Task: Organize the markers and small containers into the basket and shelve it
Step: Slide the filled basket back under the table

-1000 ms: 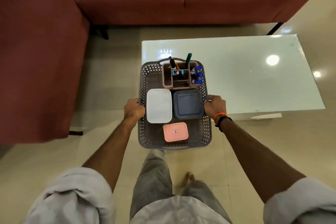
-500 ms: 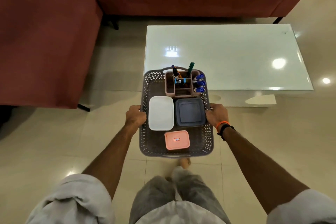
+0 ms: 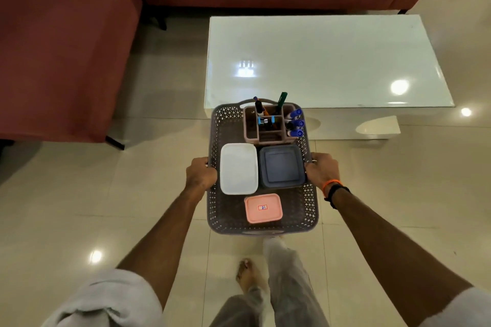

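Observation:
I hold a grey perforated basket (image 3: pixel 225 216) in the air over the floor, in front of the white table. My left hand (image 3: pixel 200 174) grips its left rim and my right hand (image 3: pixel 321 170) grips its right rim. Inside lie a white lidded container (image 3: pixel 238 168), a dark blue lidded container (image 3: pixel 281 166) and a small pink lidded container (image 3: pixel 263 208). At the far end stands a brown divided holder (image 3: pixel 251 127) with several markers (image 3: pixel 295 123) in it, some with blue caps, one green.
A white glossy low table (image 3: pixel 326 61) stands just beyond the basket. A dark red corner sofa (image 3: pixel 61 48) runs along the left and the back. Beige tiled floor lies all around; my legs and a bare foot (image 3: pixel 248 273) show below the basket.
I have stepped back from the table with the basket; it was over the table's near edge and now hangs over the floor, with the table farther off.

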